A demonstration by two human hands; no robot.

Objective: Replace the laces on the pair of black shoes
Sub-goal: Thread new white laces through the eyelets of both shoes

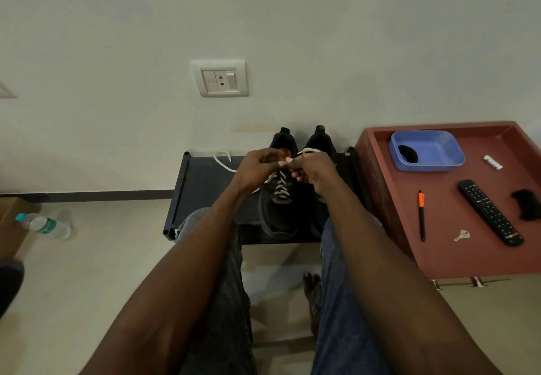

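**Both hands pinched the white lace above the left-hand shoe**

Two black shoes [278,213] stood side by side on a dark low rack [205,187] against the wall. The left hand [257,166] and right hand [314,169] met over them, each with fingers curled, pinching the white lace [280,188] threaded through the nearer shoe. Another white lace [224,160] lay loose on the rack. On the red table [456,260] lay a remote [490,212], an orange-capped pen [421,215], a key [462,235] and a blue tray [427,150]. No writing or brand was legible anywhere
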